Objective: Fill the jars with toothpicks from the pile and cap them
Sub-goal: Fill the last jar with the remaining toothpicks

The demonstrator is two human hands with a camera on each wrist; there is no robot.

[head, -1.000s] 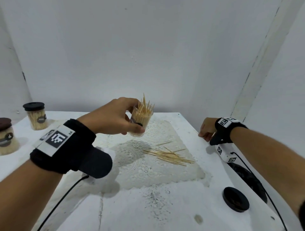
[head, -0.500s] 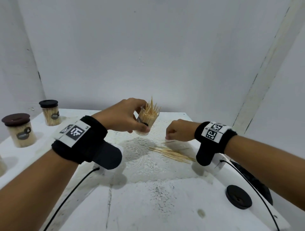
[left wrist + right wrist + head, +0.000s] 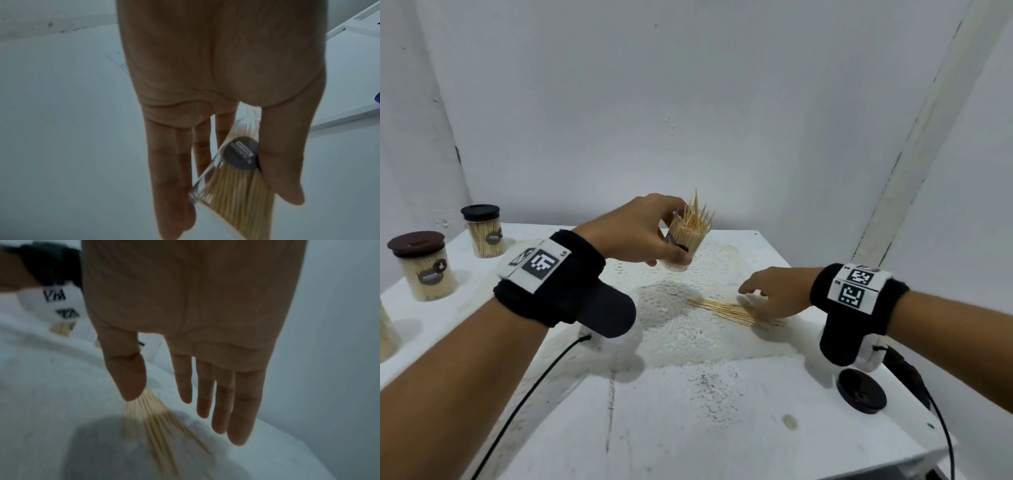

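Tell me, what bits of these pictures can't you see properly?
- Right hand: the head view hides its fingertips behind its back, so whether they touch the pile of thin wooden toothpicks is unclear; the right wrist view is blurred.
- Clear plastic jar in the left hand: its round dark label is too blurred to read in the left wrist view.
- Pale object: cut off by the head view's left edge.

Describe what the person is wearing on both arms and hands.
Both hands, left hand and right hand, are bare, and the forearms show no sleeves. Each wrist carries a black wristband with white tags printed with black square-code markings, and a black camera pod beneath. A black cable trails from each pod.
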